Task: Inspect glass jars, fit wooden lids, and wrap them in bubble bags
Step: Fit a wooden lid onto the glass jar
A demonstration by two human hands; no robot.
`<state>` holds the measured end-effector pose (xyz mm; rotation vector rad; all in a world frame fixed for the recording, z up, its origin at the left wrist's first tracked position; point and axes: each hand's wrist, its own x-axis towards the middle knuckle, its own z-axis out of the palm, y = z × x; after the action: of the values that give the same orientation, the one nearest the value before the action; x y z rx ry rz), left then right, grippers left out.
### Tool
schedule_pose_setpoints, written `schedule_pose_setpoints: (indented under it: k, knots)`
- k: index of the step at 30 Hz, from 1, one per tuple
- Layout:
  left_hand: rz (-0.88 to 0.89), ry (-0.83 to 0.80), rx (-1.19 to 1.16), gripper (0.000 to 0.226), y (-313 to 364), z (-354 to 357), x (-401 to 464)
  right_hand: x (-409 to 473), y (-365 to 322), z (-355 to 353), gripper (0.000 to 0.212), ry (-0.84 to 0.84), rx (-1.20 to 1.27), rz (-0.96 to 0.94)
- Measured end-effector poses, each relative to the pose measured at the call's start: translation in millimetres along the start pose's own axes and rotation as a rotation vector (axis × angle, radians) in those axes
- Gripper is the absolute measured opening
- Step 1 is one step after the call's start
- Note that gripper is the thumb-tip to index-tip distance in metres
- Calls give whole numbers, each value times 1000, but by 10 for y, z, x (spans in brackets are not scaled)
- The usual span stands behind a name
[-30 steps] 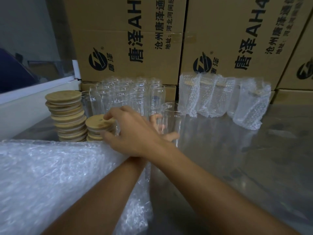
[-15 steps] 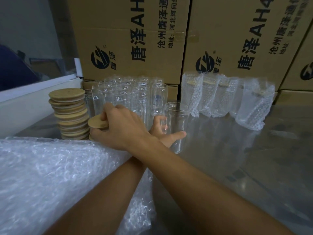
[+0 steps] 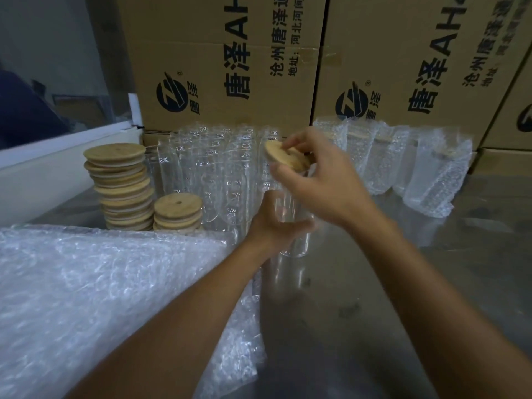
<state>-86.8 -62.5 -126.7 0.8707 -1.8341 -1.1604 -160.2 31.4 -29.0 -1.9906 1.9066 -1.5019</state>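
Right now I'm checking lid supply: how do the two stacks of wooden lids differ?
The tall lid stack holds many lids and leans unevenly, its lids offset; the short lid stack holds only a few, sitting fairly square. The tall one stands further left, next to the white ledge; the short one stands beside the bare glass jars. Both are round, pale wood, on the metal table.

A dull grey metal bench (image 3: 431, 283) with a faintly reflective top fills the right and near part of the view. Along its far edge stand large brown cardboard cartons (image 3: 218, 61) printed with black Chinese characters, the letters "AH" and a round black logo; they sit side by side, touching, on lower cartons of the same brown (image 3: 506, 162). At the left, a white ledge (image 3: 57, 165) slopes along the bench beneath a pane of clear glass (image 3: 66, 67).
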Motion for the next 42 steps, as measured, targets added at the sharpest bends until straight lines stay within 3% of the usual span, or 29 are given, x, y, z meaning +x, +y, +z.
schedule_pose_setpoints:
  k: [2, 7, 17, 21, 30, 36, 42]
  knots:
    - [-25, -21, -59, 82, -15, -6, -7, 48, 122, -149, 34, -33, -30, 72]
    - [19, -46, -129, 85, -18, 7, -10, 106, 366, -321, 42, -134, -121, 182]
    - [53, -54, -74, 86, -16, -13, -15, 97, 420, -252, 37, -141, -90, 146]
    - [33, -40, -85, 88, -21, -11, -3, 54, 468, -89, 53, -241, -109, 129]
    - [45, -28, -1, 96, -39, 4, -14, 45, 470, 27, 37, -142, -274, 142]
    - [73, -54, 39, 100, -26, 26, -45, 41, 476, 105, 49, 60, -336, 228]
    - [-6, -66, -12, 85, 83, -14, -57, 34, 466, 55, 41, -61, -208, 86]
